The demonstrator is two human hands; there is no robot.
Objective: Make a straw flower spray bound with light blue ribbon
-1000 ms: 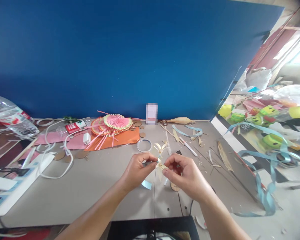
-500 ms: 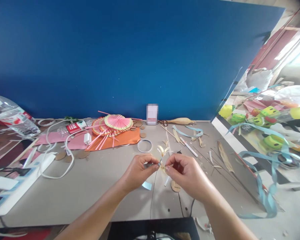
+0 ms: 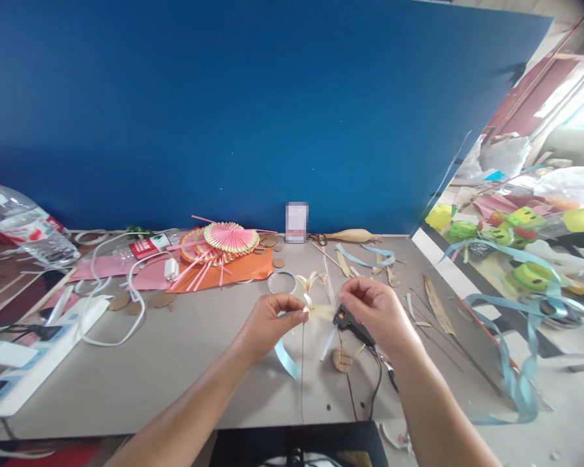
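Pinched between the thumb and fingers of my left hand (image 3: 275,321) is a small flower (image 3: 308,301) with cream, husk-like petals and a thin stem. A light blue ribbon (image 3: 287,360) hangs beneath that hand. My right hand (image 3: 377,314) is closed in a pinch just right of the flower; what its fingertips hold, if anything, I cannot make out. A blurred pale yellow strip (image 3: 324,312) spans part of the gap between the hands. Under my right hand lies a black glue gun (image 3: 355,326), partly covered. A clear stick (image 3: 328,344) and a round wooden disc (image 3: 342,360) are close by.
A roll of clear tape (image 3: 281,283) sits behind my left hand. Pink paper fans (image 3: 231,239) rest on orange paper (image 3: 253,267). At left stand a white power strip (image 3: 43,357) and a plastic bottle (image 3: 26,224). Dried husks (image 3: 438,305) and ribbon lie at right.
My right hand has moved right and up, away from the flower, widening the gap between my hands. More of the glue gun and the blue ribbon now shows. My left hand keeps its pinch.
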